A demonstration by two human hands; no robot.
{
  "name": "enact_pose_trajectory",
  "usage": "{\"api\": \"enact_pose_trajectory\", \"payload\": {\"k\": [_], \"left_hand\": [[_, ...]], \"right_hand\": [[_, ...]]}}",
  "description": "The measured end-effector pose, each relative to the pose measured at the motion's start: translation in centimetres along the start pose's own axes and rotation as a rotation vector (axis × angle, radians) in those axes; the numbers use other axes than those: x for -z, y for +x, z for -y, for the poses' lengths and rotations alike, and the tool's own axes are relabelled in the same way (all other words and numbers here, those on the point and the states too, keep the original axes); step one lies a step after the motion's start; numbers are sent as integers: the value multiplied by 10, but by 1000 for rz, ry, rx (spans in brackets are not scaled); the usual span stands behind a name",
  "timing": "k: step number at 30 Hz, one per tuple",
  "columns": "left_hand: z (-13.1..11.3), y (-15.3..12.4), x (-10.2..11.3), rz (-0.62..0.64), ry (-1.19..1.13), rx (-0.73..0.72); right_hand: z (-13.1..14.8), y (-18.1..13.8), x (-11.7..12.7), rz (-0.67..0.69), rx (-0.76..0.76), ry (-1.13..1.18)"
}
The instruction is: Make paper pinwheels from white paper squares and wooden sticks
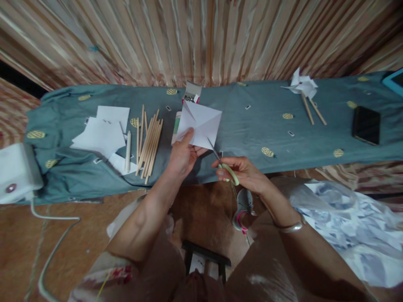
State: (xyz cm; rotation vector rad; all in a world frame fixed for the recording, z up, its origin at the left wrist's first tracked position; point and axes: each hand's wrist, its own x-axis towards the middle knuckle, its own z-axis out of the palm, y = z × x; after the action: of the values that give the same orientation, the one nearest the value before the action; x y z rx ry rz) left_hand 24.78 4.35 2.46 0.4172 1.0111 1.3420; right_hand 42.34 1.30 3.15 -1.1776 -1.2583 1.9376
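My left hand (182, 155) pinches the lower edge of a white square paper (200, 121) creased along its diagonals, holding it above the blue cloth-covered table (252, 134). My right hand (244, 172) grips green-handled scissors (225, 165), whose blades point up-left and meet the paper's lower right edge. Behind the paper lie a glue stick (176, 126) and a small open box (192, 94).
Several wooden sticks (149, 142) and loose white paper sheets (100, 132) lie at the left. A finished paper pinwheel on sticks (304, 90) and a black phone (365, 125) lie at the right. A white device with a cord (15, 172) sits at the far left.
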Motion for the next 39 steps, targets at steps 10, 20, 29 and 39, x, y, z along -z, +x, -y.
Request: {"api": "enact_pose_trajectory", "payload": {"k": [10,20,29,39], "left_hand": [[2,1,5,37,-75,-22],[2,0,2,2,-74,7],[2,-6,-6,1,-116,42],[4,-6,-3,19,-113,47]], "right_hand": [[-1,1,0,-50,-48,1],[-4,2,2,-49,-82,-11],[-6,3,3,-45,-72,-2],[-6,4,1,-76,-76,17]]}}
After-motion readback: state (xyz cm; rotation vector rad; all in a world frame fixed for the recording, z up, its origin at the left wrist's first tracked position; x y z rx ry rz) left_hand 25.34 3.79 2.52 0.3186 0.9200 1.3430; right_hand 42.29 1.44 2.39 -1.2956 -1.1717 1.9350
